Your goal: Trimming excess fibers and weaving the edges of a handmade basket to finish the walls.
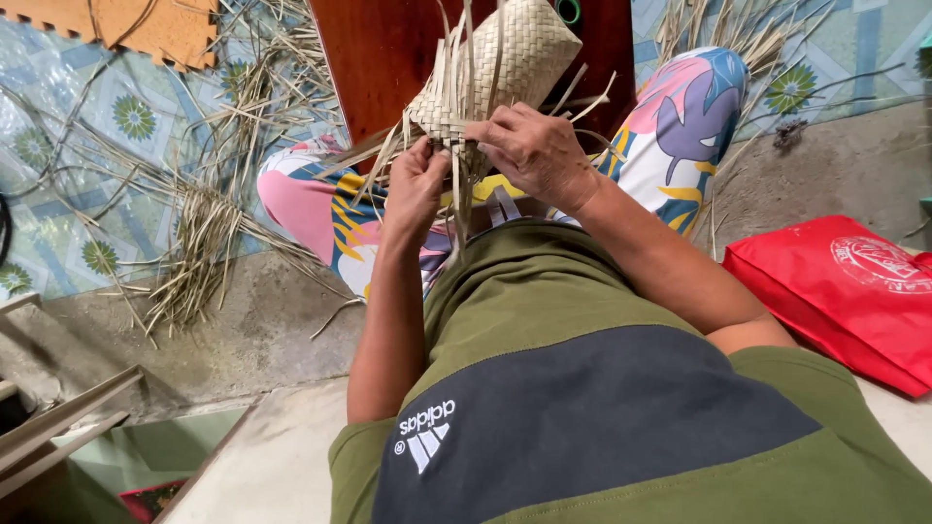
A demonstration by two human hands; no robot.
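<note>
Woven basket (505, 58): I see its top cut off by the frame edge at 12 o'clock.
Left hand (416, 189): fingertips buried among loose strips; I cannot confirm the grip.
Right hand (532, 150): fingertips hidden behind the weave.
Red bag (845, 291): clipped at 3 o'clock.
Orange mat (146, 29): cut off at 11 o'clock.

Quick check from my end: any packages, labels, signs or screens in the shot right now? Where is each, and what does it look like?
Red bag: flat plastic package lying on the floor at the person's right side; bright red with a round white emblem near its upper corner.
White logo: printed mark on the dark panel of the green shirt, lower centre.
No signs or screens show.
</note>
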